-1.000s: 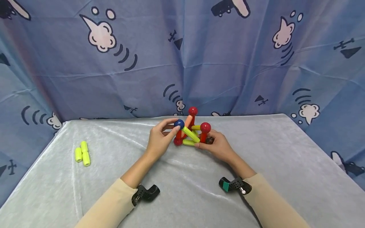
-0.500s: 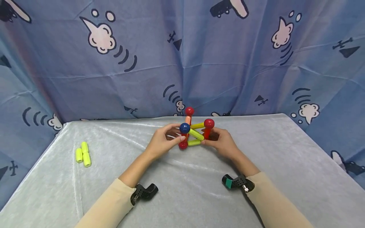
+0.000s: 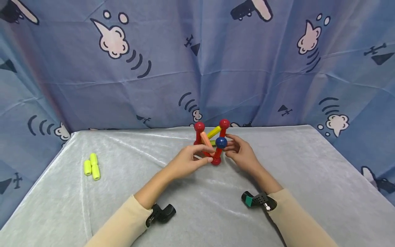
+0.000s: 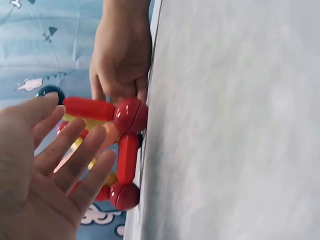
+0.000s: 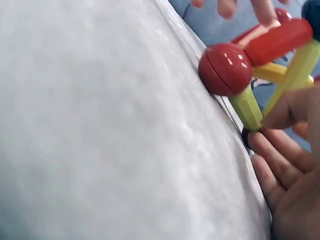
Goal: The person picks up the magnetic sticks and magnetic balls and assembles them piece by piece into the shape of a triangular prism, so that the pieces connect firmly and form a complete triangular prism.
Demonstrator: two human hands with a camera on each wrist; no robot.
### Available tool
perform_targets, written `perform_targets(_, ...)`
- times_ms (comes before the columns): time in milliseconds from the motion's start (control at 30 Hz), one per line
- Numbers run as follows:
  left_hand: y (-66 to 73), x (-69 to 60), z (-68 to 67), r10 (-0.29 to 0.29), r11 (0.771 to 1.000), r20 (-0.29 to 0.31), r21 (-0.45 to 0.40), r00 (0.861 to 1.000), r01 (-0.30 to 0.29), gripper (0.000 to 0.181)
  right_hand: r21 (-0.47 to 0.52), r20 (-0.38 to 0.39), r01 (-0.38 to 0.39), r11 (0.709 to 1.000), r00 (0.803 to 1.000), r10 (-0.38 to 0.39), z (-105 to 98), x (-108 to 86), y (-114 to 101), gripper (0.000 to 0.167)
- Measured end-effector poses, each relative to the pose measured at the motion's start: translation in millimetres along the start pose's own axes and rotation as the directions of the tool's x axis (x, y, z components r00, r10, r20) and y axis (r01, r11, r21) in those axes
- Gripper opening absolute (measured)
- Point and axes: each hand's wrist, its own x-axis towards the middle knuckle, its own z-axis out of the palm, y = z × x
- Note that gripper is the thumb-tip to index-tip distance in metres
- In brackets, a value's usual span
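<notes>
A structure of magnetic sticks and balls [image 3: 218, 152] stands near the table's back edge, built from red, orange and yellow-green sticks. A blue ball [image 3: 221, 142] tops its front upright, and a red ball [image 5: 226, 69] sits at that upright's foot. My left hand [image 3: 189, 161] is at the front left side, its fingers loosely spread beside the structure in the left wrist view. On the right, my right hand [image 3: 243, 156] has thumb and fingers around a lower corner, where yellow-green sticks [image 5: 247, 107] meet; a dark ball there is partly hidden by the fingers.
Three loose yellow-green sticks [image 3: 92, 166] lie together at the table's left. A pale velvety cloth [image 3: 129, 147] covers the table. Behind it hangs a blue printed curtain [image 3: 166, 61], close to the structure.
The structure has turned, bringing the blue ball from the left to the front right. My left hand has shifted right and slipped off the blue ball; the right hand stays beside the structure.
</notes>
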Motion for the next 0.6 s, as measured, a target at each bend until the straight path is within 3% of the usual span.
perform_targets(67,-1.3,1.1,-4.0,-0.004,0.999,-0.119,0.047,0.993,0.009,0.023,0.020,0.056,0.012,1.000,0.998,-0.013,-3,-0.8,1,0.072)
perform_targets(100,-2.4,1.6,-6.6,-0.010,0.998,-0.198,0.063,0.980,0.023,0.020,0.024,0.087,0.008,1.000,0.996,-0.010,-5,-1.1,0,0.075)
perform_targets(167,-6.6,3.0,-11.8,-0.039,0.995,-0.338,0.074,0.940,0.068,0.020,0.007,0.143,-0.021,1.000,0.990,0.019,-7,-1.5,-3,0.082)
perform_targets(233,-11.9,3.4,-16.1,-0.107,0.989,-0.397,0.047,0.912,0.137,0.030,-0.051,0.176,-0.052,0.997,0.982,0.060,-6,-1.0,-7,0.093)
perform_targets(267,-14.6,3.4,-17.8,-0.145,0.986,-0.384,0.025,0.912,0.167,0.039,-0.076,0.179,-0.067,0.995,0.981,0.080,-4,-0.8,-9,0.097)
perform_targets(333,-20.1,2.4,-19.5,-0.208,0.976,-0.291,0.000,0.934,0.217,0.057,-0.111,0.162,-0.083,0.990,0.982,0.101,3,-0.1,-13,0.101)
perform_targets(433,-25.0,0.1,-19.8,-0.243,0.970,-0.180,-0.026,0.953,0.242,0.067,-0.114,0.112,-0.036,0.993,0.992,0.049,14,-0.2,-16,0.088)
perform_targets(600,-25.1,-4.6,-21.4,-0.246,0.968,-0.228,-0.019,0.942,0.248,0.044,-0.042,0.078,0.061,0.997,0.995,-0.058,21,-1.8,-13,0.059)
